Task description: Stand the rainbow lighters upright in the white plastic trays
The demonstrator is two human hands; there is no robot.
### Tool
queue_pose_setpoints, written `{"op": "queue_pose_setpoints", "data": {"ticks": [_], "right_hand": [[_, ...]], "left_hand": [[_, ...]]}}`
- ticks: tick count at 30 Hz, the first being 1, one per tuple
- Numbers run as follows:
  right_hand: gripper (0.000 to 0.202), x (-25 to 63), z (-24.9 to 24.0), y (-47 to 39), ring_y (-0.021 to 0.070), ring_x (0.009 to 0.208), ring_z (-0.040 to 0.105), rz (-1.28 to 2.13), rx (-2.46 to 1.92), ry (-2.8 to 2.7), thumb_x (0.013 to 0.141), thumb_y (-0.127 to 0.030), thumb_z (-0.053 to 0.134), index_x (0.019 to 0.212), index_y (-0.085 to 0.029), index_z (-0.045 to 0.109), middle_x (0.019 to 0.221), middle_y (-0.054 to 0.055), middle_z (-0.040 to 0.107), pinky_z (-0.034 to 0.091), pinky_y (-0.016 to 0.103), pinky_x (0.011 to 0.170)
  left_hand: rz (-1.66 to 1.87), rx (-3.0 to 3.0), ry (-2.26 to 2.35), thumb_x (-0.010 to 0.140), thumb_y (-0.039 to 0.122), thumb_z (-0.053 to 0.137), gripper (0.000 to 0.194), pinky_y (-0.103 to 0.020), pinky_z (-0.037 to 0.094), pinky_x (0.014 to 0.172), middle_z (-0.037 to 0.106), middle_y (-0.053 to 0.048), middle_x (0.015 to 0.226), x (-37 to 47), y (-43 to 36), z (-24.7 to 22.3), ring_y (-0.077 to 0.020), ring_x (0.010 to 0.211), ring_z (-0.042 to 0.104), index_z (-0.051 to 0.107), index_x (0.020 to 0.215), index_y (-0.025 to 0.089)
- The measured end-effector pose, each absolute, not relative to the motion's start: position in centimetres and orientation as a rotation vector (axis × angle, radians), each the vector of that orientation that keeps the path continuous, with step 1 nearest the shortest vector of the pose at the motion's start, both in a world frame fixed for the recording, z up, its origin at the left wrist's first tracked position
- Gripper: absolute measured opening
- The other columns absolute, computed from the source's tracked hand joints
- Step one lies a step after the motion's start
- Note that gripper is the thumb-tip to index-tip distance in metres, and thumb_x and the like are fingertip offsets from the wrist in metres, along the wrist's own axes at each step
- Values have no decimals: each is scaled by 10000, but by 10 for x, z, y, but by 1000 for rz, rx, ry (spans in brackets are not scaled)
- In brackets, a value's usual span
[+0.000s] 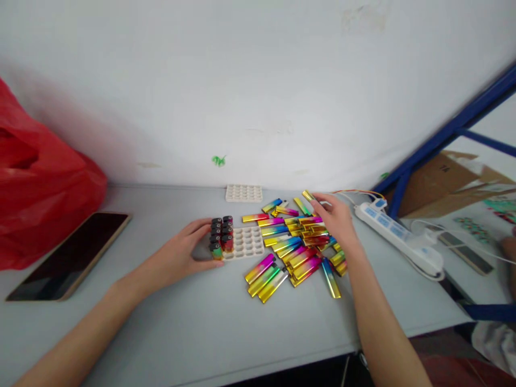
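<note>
A white tray [249,243] with round-cornered slots lies on the table, and several black-topped lighters [221,234] stand upright in two rows at its left end. My left hand [192,247] is curved round that end, thumb along the front edge and fingers by the back of the rows. Between the fingertips of my right hand [332,215] is a gold lighter [308,195], pinched above the far right of the pile. That loose pile of shiny, rainbow-coloured lighters [300,260] spreads to the right of the tray, most lying flat.
A second white tray [244,193] rests against the wall. On the left are a dark-screened tablet [68,257] and a red plastic bag [44,188]. A white power strip [399,239] with cables lies on the right, near a blue metal frame [435,140] and a cardboard box [437,185].
</note>
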State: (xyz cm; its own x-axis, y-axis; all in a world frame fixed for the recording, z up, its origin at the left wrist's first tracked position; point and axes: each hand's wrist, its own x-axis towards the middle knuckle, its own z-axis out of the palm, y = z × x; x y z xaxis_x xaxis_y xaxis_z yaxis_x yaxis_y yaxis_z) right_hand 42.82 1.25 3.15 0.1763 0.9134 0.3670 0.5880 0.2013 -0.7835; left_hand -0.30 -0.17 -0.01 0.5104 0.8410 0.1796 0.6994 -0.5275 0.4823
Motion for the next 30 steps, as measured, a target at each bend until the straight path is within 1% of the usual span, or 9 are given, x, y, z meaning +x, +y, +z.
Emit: {"op": "queue_pose_setpoints", "data": {"ticks": [2, 4, 8, 13, 15, 17, 21, 26, 30], "right_hand": [[464, 407, 36, 8, 182, 751, 647, 670, -1378, -1296, 807, -520, 874, 1169, -234, 822, 1063, 56, 770, 563, 344, 710], [425, 382, 39, 3, 148, 732, 602, 920, -1245, -1101, 706, -471, 967, 1034, -237, 828, 957, 15, 739, 527, 295, 677], [369, 339, 42, -10, 127, 744, 566, 1317, -1024, -865, 655, -439, 1022, 874, -234, 807, 862, -8, 704, 504, 261, 691], [474, 314, 45, -26, 138, 762, 582, 1516, -926, -1024, 848, -657, 858, 774, -207, 733, 811, 10, 681, 506, 251, 696], [500, 309, 46, -32, 138, 720, 576, 1576, -892, -1141, 942, -695, 742, 821, -212, 701, 779, -2, 652, 518, 266, 700], [498, 305, 46, -36, 124, 593, 492, 1611, -932, -1203, 982, -720, 667, 889, -231, 668, 686, -49, 552, 487, 265, 615], [558, 299, 43, -38, 114, 481, 264, 1365, -1211, -1361, 984, -789, 576, 877, -243, 624, 587, -100, 325, 257, 248, 457], [563, 295, 43, -40, 146, 583, 420, 817, -1395, -1600, 1015, -682, 532, 681, -229, 554, 587, -34, 459, 302, 286, 563], [477, 292, 42, -42, 143, 571, 404, 623, -1462, -1712, 966, -543, 536, 605, -243, 456, 555, -28, 449, 273, 297, 579]], "left_hand": [[573, 2398, 1286, 774, 807, 787, 845, -577, 530, 1221, 647, -202, 1540, -2, -3, 2, -427, 1356, 679, 715, 1352, 195], [570, 2401, 1291, 772, 762, 814, 809, -567, 542, 1212, 652, -190, 1538, -1, -4, 5, -430, 1350, 682, 722, 1345, 197], [541, 2393, 1299, 799, 775, 787, 833, -582, 540, 1208, 641, -177, 1551, 0, -6, 8, -423, 1355, 674, 697, 1389, 194], [550, 2347, 1285, 764, 813, 801, 871, -572, 507, 1242, 646, -181, 1544, 2, -7, 10, -421, 1383, 656, 709, 1385, 209], [554, 2344, 1262, 772, 794, 815, 864, -571, 499, 1249, 647, -179, 1540, 2, -7, 11, -412, 1391, 650, 698, 1398, 210], [555, 2348, 1254, 779, 793, 814, 865, -566, 495, 1254, 643, -182, 1537, 2, -7, 11, -404, 1390, 649, 689, 1399, 203], [554, 2360, 1258, 789, 801, 801, 865, -568, 492, 1258, 633, -196, 1532, 2, -8, 8, -403, 1389, 648, 685, 1383, 182], [552, 2381, 1243, 813, 766, 809, 845, -562, 480, 1269, 619, -188, 1545, 1, -8, 7, -384, 1406, 631, 661, 1401, 177], [540, 2371, 1240, 809, 778, 806, 842, -548, 476, 1271, 619, -174, 1549, 3, -10, 11, -384, 1408, 629, 665, 1391, 186]]}}
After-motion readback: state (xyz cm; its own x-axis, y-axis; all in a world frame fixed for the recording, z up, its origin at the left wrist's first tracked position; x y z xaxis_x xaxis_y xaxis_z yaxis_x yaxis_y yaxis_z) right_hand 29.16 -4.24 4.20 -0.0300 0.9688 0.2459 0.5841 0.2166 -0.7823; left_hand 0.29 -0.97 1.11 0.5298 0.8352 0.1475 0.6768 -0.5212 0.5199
